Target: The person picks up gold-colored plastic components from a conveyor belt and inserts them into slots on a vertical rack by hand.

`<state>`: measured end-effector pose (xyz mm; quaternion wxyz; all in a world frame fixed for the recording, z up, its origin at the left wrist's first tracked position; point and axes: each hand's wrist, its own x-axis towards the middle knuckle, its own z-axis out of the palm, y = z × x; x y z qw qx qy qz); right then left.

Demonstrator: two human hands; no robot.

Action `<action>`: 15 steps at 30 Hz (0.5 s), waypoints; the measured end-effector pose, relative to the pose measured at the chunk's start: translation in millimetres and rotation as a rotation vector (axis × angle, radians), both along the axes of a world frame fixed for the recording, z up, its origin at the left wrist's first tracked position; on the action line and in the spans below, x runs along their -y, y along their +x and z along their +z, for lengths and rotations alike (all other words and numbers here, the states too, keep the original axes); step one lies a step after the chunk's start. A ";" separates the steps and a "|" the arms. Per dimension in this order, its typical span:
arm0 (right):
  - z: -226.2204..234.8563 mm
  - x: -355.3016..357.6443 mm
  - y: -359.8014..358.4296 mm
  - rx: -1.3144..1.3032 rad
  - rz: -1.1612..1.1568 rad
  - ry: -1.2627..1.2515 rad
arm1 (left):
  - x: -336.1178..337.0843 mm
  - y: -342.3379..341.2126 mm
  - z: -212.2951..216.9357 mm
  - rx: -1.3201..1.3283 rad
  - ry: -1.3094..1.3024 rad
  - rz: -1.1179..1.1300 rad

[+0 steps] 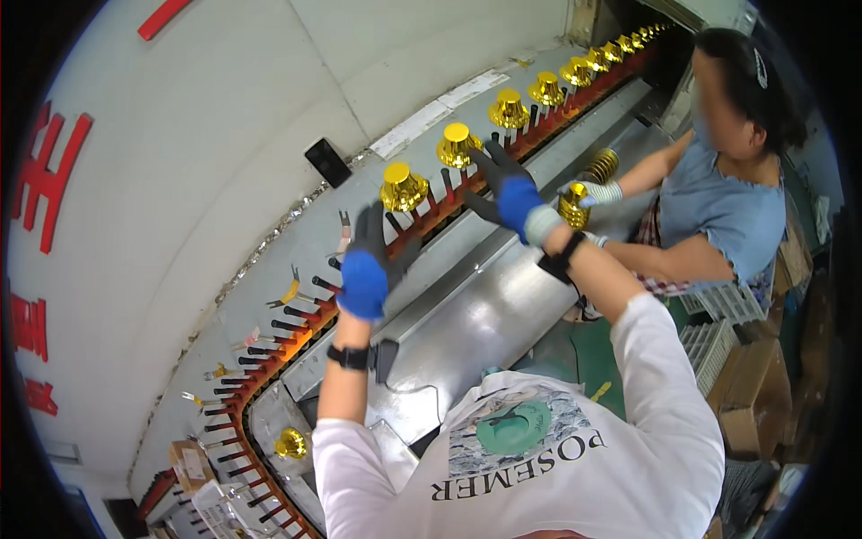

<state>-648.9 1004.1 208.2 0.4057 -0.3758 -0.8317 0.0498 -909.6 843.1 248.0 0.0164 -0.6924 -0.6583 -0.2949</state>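
Observation:
Both my hands wear black-and-blue gloves and reach over a curved line of upright pegs. My left hand (365,269) is open, its fingers stretched up just below a shiny gold flared cup (403,189), which sits upside down on the line. My right hand (507,190) is open too, fingers and thumb spread apart. Its fingertips are at the rim of another gold flared cup (458,144); whether they touch it I cannot tell. More such cups, like this gold cup (509,108), run on toward the far right.
At the right, a co-worker (727,198) in gloves holds a stack of gold cups (575,205). Bare black-tipped pegs (287,326) curve to the lower left. A black phone-like object (328,163) leans at the wall. Lower down lie a loose gold cup (290,443) and a cardboard box (750,395).

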 end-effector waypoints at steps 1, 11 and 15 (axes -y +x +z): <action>15.3 -20.8 -20.7 0.069 -0.044 0.063 | -23.6 -5.9 11.5 -0.109 0.059 0.032; 73.0 -46.9 -120.9 0.618 0.317 -0.318 | -58.0 -88.0 13.6 0.091 -0.493 0.185; 63.3 15.3 -135.6 0.539 0.426 -0.151 | 2.2 -93.2 23.9 -0.189 -0.495 0.392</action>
